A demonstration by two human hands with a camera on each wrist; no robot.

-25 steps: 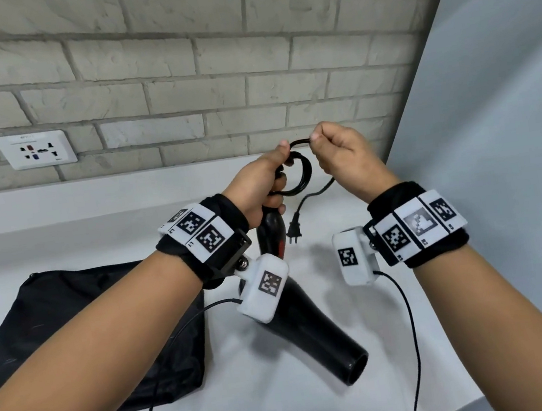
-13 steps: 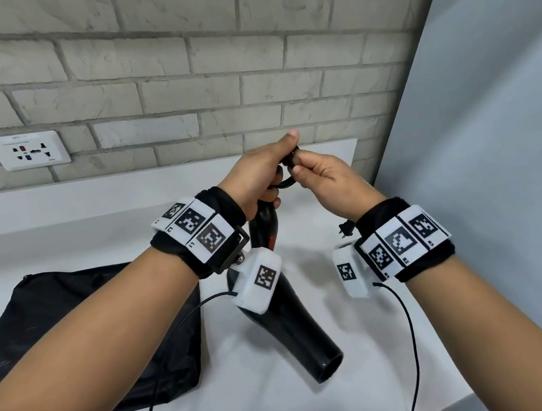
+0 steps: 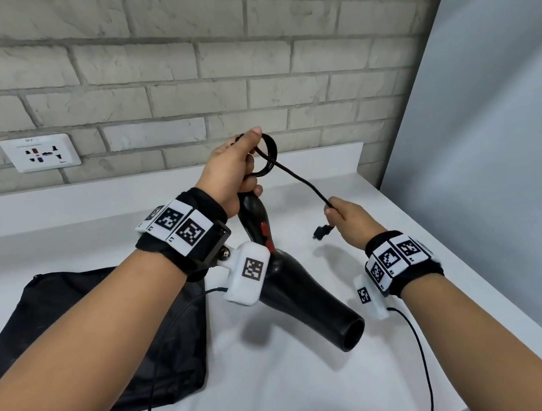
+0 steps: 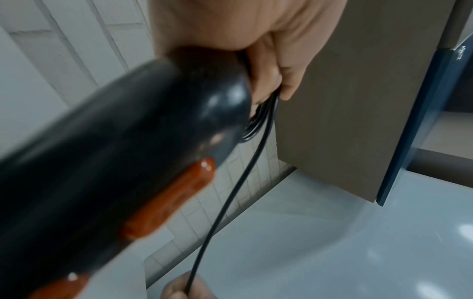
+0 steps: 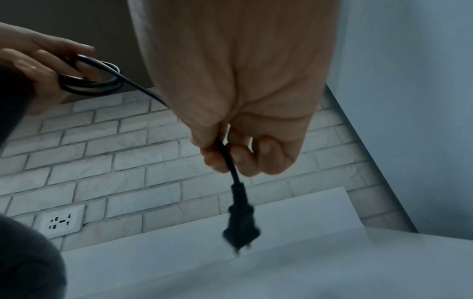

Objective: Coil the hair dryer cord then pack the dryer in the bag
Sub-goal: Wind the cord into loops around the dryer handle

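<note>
The left hand (image 3: 234, 172) is raised above the surface (image 3: 287, 393), its fingers curled round the handle end of the black hair dryer (image 3: 294, 292) and pinning several loops of the black cord (image 3: 297, 181) against it. The dryer hangs down from that hand, its open nozzle pointing toward the person and low over the surface, between the two forearms. From the loops a single straight run of cord slants down to the right hand (image 3: 350, 219), which sits lower and to the right of the left hand. There the thumb and fingers pinch the cord just short of the plug (image 5: 240, 226), and the plug dangles free below the fingers, clear of the surface. The black bag (image 3: 83, 337) lies flat on the surface under and beside the left forearm; its opening cannot be made out, and nothing shows inside it. A wall socket (image 3: 40, 153) sits on the brick wall, beyond and to the left of the left hand.
</note>
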